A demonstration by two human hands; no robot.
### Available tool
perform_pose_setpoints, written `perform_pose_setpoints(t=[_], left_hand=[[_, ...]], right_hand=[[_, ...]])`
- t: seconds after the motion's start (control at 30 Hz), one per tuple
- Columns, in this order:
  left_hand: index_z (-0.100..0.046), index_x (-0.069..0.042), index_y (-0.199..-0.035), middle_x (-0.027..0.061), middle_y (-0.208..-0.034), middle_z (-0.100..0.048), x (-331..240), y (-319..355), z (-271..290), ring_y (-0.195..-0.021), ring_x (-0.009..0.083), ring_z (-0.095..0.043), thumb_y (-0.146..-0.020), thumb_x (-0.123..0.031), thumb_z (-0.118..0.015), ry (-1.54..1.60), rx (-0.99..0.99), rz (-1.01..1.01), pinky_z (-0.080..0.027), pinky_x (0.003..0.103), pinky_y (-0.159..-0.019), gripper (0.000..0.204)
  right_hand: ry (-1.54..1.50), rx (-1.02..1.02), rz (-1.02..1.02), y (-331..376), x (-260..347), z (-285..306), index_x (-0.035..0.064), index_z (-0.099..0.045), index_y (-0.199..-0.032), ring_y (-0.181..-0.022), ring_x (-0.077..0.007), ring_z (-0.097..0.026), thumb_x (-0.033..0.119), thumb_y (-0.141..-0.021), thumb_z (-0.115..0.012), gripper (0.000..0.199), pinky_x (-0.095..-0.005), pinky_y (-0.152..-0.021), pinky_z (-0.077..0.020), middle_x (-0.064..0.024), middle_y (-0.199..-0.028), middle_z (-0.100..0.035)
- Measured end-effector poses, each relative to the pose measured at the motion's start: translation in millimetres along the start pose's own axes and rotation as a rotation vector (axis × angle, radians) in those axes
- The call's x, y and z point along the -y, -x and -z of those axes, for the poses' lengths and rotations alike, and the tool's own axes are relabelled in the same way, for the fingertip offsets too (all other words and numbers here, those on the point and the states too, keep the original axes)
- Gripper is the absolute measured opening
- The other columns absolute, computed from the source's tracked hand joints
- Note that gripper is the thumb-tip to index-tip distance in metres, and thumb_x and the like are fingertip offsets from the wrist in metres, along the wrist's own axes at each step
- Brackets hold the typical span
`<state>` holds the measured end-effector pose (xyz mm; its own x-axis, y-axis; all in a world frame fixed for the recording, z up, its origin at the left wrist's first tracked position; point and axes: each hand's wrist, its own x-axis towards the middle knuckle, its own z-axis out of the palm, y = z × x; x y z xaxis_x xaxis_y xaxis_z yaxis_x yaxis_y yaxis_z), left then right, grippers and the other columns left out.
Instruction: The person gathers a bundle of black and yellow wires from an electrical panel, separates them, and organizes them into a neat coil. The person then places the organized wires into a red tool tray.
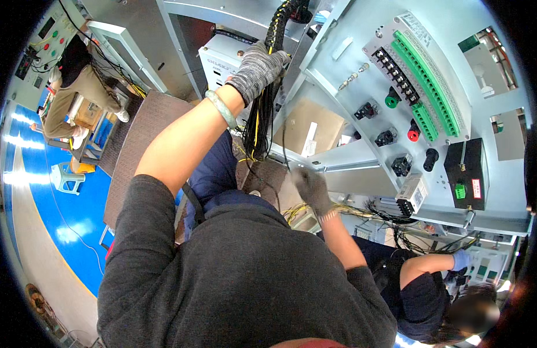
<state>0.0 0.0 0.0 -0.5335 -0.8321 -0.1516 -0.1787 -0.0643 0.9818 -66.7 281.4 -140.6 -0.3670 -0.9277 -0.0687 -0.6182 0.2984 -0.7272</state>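
My left hand (255, 68), in a grey knit glove with a pale green bangle on the wrist, is closed around a thick bundle of black wires (261, 124) that hangs from a black cable chain (278, 26). My right hand (310, 187), also gloved and slightly blurred, is lower down by the cabinet's grey frame (349, 165). Its fingers are pinched on a thin black wire (284, 145) that runs up toward the bundle.
An open grey panel door (361, 75) carries green terminal blocks (428, 78), a black terminal strip, and green and red push buttons. Yellow and black wires (315, 210) lie below. A co-worker with a blue glove (461, 259) crouches at the lower right; another person (77, 87) sits at the upper left.
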Motion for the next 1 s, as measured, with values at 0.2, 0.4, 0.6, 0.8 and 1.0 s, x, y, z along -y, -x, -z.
perform_pose_setpoints(t=[0.2,0.4,0.6,0.8,1.0], left_hand=[[-0.060,0.001,-0.092,0.0090,-0.077,-0.064,11,-12,6,-0.067,0.0162,-0.063,-0.079,-0.019,-0.063,-0.129,0.137,-0.078,-0.053,0.029,-0.061,0.024],[-0.049,0.000,-0.122,0.0081,-0.110,-0.059,33,-26,54,-0.099,0.0144,-0.055,-0.088,-0.019,-0.057,-0.119,0.533,-0.526,-0.043,0.028,-0.090,0.040],[-0.053,-0.001,-0.116,0.0110,-0.105,-0.061,41,-12,54,-0.095,0.0165,-0.056,-0.091,-0.021,-0.054,-0.581,0.117,-0.683,-0.045,0.031,-0.083,0.032],[-0.062,-0.003,-0.092,0.0153,-0.077,-0.063,22,13,83,-0.073,0.0289,-0.062,-0.090,-0.032,-0.048,-0.394,0.033,-0.602,-0.048,0.036,-0.068,0.033],[-0.059,-0.004,-0.099,0.0195,-0.089,-0.062,-40,80,8,-0.084,0.0360,-0.060,-0.087,-0.036,-0.052,-0.757,0.017,-0.813,-0.048,0.042,-0.074,0.034]], right_hand=[[-0.380,-0.088,0.105,-148,120,5,0.0013,-0.054,-0.104,-0.081,-0.0170,-0.060,0.021,-0.077,-0.065,0.036,-0.0314,-0.073,-0.0481,-0.0102,-0.086,-0.063],[-0.908,0.178,0.139,-141,130,26,0.0030,-0.058,-0.091,-0.061,-0.0137,-0.060,0.023,-0.080,-0.066,0.024,-0.0277,-0.056,-0.0512,-0.0051,-0.072,-0.061],[-0.922,0.181,0.001,-150,164,50,0.0036,-0.055,-0.087,-0.053,-0.0153,-0.058,0.032,-0.083,-0.063,0.030,-0.0295,-0.048,-0.0513,-0.0046,-0.064,-0.057],[-0.374,-0.173,0.166,-183,113,19,0.0020,-0.051,-0.095,-0.063,-0.0189,-0.058,0.034,-0.084,-0.061,0.035,-0.0331,-0.056,-0.0503,-0.0111,-0.075,-0.056],[-0.621,-0.448,0.515,-218,83,-16,0.0018,-0.051,-0.104,-0.090,-0.0301,-0.061,0.025,-0.086,-0.055,0.030,-0.0364,-0.075,-0.0488,-0.0168,-0.099,-0.062]])
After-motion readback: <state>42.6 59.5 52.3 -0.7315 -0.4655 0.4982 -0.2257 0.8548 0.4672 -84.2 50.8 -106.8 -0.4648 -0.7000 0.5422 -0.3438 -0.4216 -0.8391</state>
